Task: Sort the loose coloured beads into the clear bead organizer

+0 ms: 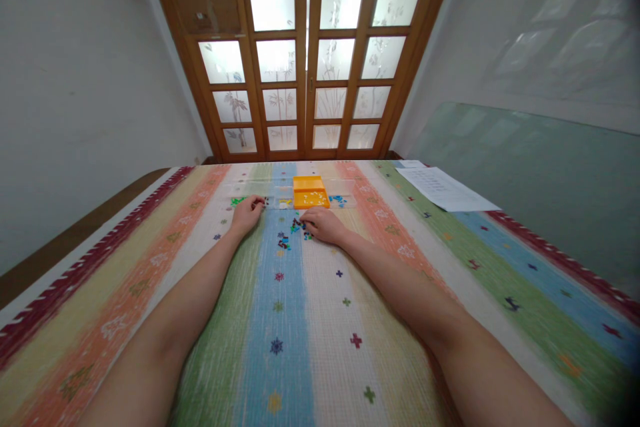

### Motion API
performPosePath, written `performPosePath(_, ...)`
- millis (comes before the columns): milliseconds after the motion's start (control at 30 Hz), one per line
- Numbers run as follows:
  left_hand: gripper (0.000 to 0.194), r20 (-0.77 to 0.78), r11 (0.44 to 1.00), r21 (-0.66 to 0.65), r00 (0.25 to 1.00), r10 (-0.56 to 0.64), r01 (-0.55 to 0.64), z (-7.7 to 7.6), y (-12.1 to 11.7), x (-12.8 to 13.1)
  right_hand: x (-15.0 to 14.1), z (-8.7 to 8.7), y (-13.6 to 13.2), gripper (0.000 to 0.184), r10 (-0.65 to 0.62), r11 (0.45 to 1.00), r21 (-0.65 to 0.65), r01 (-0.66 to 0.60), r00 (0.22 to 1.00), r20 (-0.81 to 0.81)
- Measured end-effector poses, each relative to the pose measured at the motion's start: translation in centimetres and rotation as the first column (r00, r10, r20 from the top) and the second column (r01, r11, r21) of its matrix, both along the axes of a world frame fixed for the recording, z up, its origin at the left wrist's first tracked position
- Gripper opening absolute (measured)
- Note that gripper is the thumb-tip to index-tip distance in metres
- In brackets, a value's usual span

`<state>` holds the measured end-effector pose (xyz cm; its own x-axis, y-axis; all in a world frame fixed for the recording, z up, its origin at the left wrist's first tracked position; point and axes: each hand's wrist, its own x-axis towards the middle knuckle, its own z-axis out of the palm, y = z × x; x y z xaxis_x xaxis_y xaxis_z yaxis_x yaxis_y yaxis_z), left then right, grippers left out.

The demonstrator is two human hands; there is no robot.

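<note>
small pieces (284, 242) lay on surface (290, 360), near side of orange box (309, 183); likely light, stiff, best pinched by edges. right hand (323, 224) over pieces, left hand (247, 215) beside green pieces (237, 201); couldn't tell either grip's state.

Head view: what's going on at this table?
A person's right hand is at a scatter of small multicoloured pieces on the striped cloth, the left hand beside small dark pieces. Whether either holds one is unclear. Small white pieces lie in the open orange-yellow plastic box, small blue pieces to its right.
</note>
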<state>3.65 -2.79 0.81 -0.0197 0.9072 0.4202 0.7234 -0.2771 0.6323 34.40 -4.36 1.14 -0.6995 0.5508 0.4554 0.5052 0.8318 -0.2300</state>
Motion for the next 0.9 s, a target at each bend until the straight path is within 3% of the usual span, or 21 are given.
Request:
performPosePath(267,0.026,-0.183,0.98,-0.007,0.964,-0.195,0.197,0.7,-1.5,3.1,0.4,-0.4,0.6,0.027,-0.177,0.983,-0.005,0.181,0.952,-0.25)
performPosePath(400,0.027,-0.31,0.929,0.005,0.884,-0.35,0.369,0.6,-2.2,4.6,0.9,-0.6,1.4,0.033,-0.285,0.95,0.015,0.311,0.89,-0.355)
performPosePath(533,0.035,-0.406,0.875,0.013,0.802,-0.438,0.484,0.4,-2.6,5.6,1.2,-1.1,2.1,0.041,-0.331,0.933,0.03,0.358,0.888,-0.32)
performPosePath(700,0.038,-0.449,0.858,-0.01,0.764,-0.463,0.514,0.6,-2.8,5.9,1.2,-1.7,2.3,0.033,-0.339,0.932,0.042,0.361,0.905,-0.259)
performPosePath(900,0.026,-0.455,0.909,-0.014,0.807,-0.376,0.416,0.7,-2.6,5.4,1.1,-1.6,2.0,0.027,-0.328,0.938,0.031,0.344,0.914,-0.239)
